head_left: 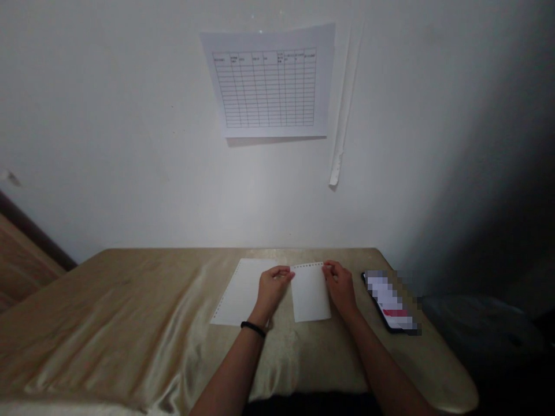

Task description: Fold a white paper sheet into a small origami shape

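Observation:
Between my two hands is a small white sheet of loose-leaf paper, with a row of punched holes along its far edge. My left hand pinches its upper left corner, thumb against fingers. At the upper right corner, my right hand grips the same sheet. A second, larger-looking white sheet lies flat on the cloth to the left, with holes down its left side. My left hand and wrist, which wears a black band, cover part of that second sheet.
A gold satin cloth, wrinkled at the left, covers the table. A phone with a lit, blurred screen lies at the right. On the wall behind hang a printed table sheet and a white strip. A dark bag-like shape stands beyond the right edge.

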`<move>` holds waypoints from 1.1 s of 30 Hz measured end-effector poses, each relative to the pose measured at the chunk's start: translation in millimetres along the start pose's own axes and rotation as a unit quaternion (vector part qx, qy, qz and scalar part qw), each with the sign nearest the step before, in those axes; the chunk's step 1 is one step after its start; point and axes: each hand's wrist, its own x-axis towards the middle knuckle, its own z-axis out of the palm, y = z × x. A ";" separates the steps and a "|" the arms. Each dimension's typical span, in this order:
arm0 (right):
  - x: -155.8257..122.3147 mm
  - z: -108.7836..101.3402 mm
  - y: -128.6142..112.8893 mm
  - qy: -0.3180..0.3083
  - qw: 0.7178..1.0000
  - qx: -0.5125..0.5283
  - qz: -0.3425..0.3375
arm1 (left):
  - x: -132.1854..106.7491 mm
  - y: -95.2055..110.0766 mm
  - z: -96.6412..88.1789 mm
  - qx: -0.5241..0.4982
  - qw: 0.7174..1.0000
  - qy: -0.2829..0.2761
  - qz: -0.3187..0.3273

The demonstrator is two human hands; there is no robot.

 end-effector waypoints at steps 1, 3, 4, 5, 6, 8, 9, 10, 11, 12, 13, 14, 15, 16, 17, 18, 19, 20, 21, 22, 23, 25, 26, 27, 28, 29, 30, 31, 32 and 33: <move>-0.1 0.8 1.5 -0.011 1.000 -0.004 -0.004 | 1.5 -0.6 -1.5 0.010 1.000 0.005 0.002; -0.7 3.3 5.1 -0.032 0.999 -0.011 -0.012 | 4.6 -2.5 -4.1 0.032 0.999 0.016 0.011; -1.1 4.7 7.0 -0.039 0.999 -0.013 -0.014 | 6.1 -3.8 -5.0 0.042 0.999 0.018 0.014; -1.5 6.0 8.8 -0.042 0.999 -0.015 -0.015 | 7.4 -5.1 -5.6 0.051 0.998 0.022 0.016; -1.8 7.0 10.3 -0.043 0.999 -0.017 -0.014 | 8.5 -6.6 -5.9 0.059 0.998 0.024 0.016; -1.9 8.1 12.5 -0.039 0.999 -0.021 -0.007 | 10.3 -9.5 -5.8 0.072 0.997 0.018 0.017; -1.7 8.2 13.0 -0.036 0.999 -0.026 -0.002 | 11.0 -10.8 -5.7 0.078 0.997 0.014 0.018; -1.5 8.0 13.0 -0.034 0.999 -0.033 0.004 | 11.6 -12.1 -5.6 0.086 0.996 0.010 0.018; -1.2 7.7 12.5 -0.034 0.998 -0.044 0.009 | 12.3 -13.3 -5.5 0.095 0.995 0.008 0.018; -0.9 7.1 11.7 -0.037 0.998 -0.056 0.012 | 12.9 -14.4 -5.6 0.105 0.994 0.006 0.019; -0.7 6.5 10.5 -0.044 0.997 -0.069 0.012 | 13.5 -15.3 -5.8 0.114 0.993 0.003 0.019; -0.7 5.9 9.2 -0.052 0.995 -0.084 0.010 | 14.0 -16.0 -6.0 0.122 0.992 -0.001 0.019; -0.9 5.2 7.8 -0.061 0.993 -0.099 0.007 | 14.2 -16.2 -6.2 0.131 0.991 -0.006 0.018; -1.2 4.6 6.4 -0.069 0.991 -0.117 0.002 | 14.0 -15.8 -6.3 0.141 0.990 -0.010 0.016; -1.7 4.0 5.2 -0.077 0.988 -0.136 -0.003 | 13.4 -14.7 -6.1 0.157 0.987 -0.014 0.015; -2.4 3.5 4.2 -0.085 0.984 -0.157 -0.008 | 12.4 -13.0 -5.7 0.180 0.983 -0.017 0.014; -3.3 3.1 3.5 -0.093 0.979 -0.179 -0.011 | 11.0 -10.6 -4.9 0.209 0.978 -0.019 0.014; -4.2 2.9 2.8 -0.103 0.974 -0.202 -0.015 | 9.4 -7.8 -3.9 0.248 0.968 -0.023 0.021; -5.1 2.8 2.3 -0.113 0.968 -0.224 -0.018 | 7.5 -4.9 -2.6 0.286 0.958 -0.020 0.022; -6.1 2.9 1.7 -0.121 0.961 -0.246 -0.021 | 5.7 -2.1 -1.3 0.315 0.949 -0.019 0.022; -7.0 3.1 1.1 -0.128 0.954 -0.268 -0.024 | 3.9 0.1 0.1 0.338 0.941 -0.018 0.025; -9.0 3.9 -0.2 -0.139 0.941 -0.307 -0.031 | 1.0 2.2 2.2 0.370 0.928 -0.031 0.044; -10.0 4.3 -0.9 -0.144 0.935 -0.323 -0.034 | -0.1 2.1 2.8 0.380 0.923 -0.038 0.058; -10.9 4.8 -1.5 -0.149 0.929 -0.337 -0.039 | -1.1 1.3 3.2 0.388 0.918 -0.046 0.072; -11.9 5.1 -2.1 -0.154 0.924 -0.348 -0.045 | -1.9 0.0 3.3 0.396 0.913 -0.053 0.084; -12.8 5.4 -2.4 -0.159 0.918 -0.359 -0.051 | -2.5 -1.5 3.2 0.404 0.907 -0.060 0.097; -13.6 5.5 -2.6 -0.163 0.913 -0.369 -0.055 | -2.9 -2.9 3.0 0.413 0.902 -0.067 0.107; -14.3 5.6 -2.6 -0.165 0.909 -0.378 -0.057 | -3.3 -4.2 2.8 0.422 0.896 -0.073 0.115; -14.8 5.5 -2.6 -0.166 0.906 -0.385 -0.057 | -3.5 -5.2 2.6 0.431 0.891 -0.079 0.123; -15.0 5.2 -2.4 -0.166 0.904 -0.390 -0.055 | -3.6 -5.9 2.5 0.439 0.885 -0.083 0.128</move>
